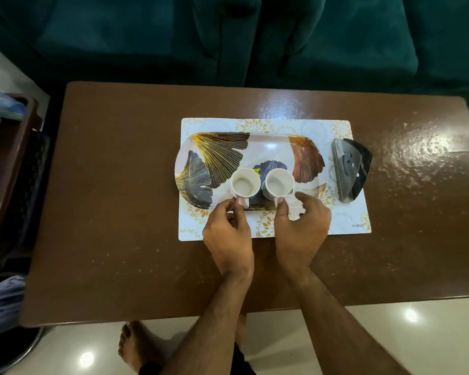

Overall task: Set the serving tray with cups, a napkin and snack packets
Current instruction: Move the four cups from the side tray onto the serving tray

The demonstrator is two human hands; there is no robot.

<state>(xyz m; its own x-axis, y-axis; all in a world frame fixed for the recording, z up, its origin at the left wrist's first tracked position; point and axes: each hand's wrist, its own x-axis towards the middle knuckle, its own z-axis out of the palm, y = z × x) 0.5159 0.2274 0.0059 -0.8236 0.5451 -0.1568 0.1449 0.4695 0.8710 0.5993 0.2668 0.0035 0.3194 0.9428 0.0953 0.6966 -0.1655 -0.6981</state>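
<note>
Two white cups stand side by side on the near half of the leaf-print tray (214, 155): left cup (244, 183) with its handle pinched by the left hand (226, 234), right cup (279, 182) with the right hand (301, 226) half open, forefinger at the handle, other fingers spread loose. Tray sits on a placemat (347, 220) on the tabletop (119, 171); a metal holder (348, 171) lies just beside it. Advice: turn handles alike, keep cups apart, leave the far half free for napkin and packets, neither in view.
</note>
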